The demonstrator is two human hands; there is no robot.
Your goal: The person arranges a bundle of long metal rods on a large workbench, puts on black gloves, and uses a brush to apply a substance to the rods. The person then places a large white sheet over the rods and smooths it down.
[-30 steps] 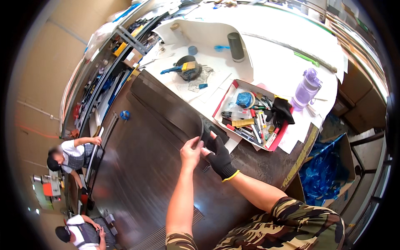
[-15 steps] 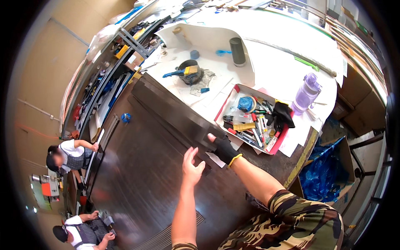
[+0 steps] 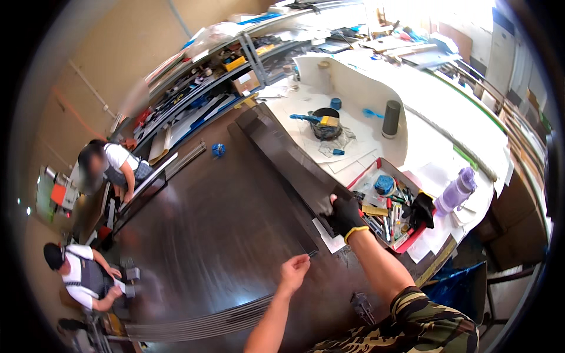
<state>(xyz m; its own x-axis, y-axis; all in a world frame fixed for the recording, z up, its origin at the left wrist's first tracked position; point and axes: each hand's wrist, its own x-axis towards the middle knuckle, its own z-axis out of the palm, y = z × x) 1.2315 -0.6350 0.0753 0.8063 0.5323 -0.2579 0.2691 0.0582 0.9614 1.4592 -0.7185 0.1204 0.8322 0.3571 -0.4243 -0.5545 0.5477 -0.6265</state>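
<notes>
Across glossy table (image 3: 200, 229), dark strip (image 3: 291, 156), crowded shelves (image 3: 256, 57), tan wall (image 3: 132, 44)

The right hand (image 3: 346, 216) hides part of the dark panel (image 3: 292, 160).

Black glove (image 3: 346, 215), yellow cuff (image 3: 355, 233); green, brown and tan camouflage sleeve (image 3: 432, 317); dark brown strip (image 3: 282, 146); purple bottle (image 3: 457, 192); red-and-white box (image 3: 414, 239) near the dark bench (image 3: 200, 235)'s yellow edge (image 3: 436, 262).

- From here I see the left hand (image 3: 294, 272), bare, its fingers curled toward the thumb.
- The left forearm (image 3: 271, 320) reaches forward, bare too.
- The right hand (image 3: 346, 216), gloved in black, its thumb tip (image 3: 333, 199) bare, is farther forward.
- The right forearm (image 3: 381, 260) slants leftward below a camouflage sleeve (image 3: 432, 315).
</notes>
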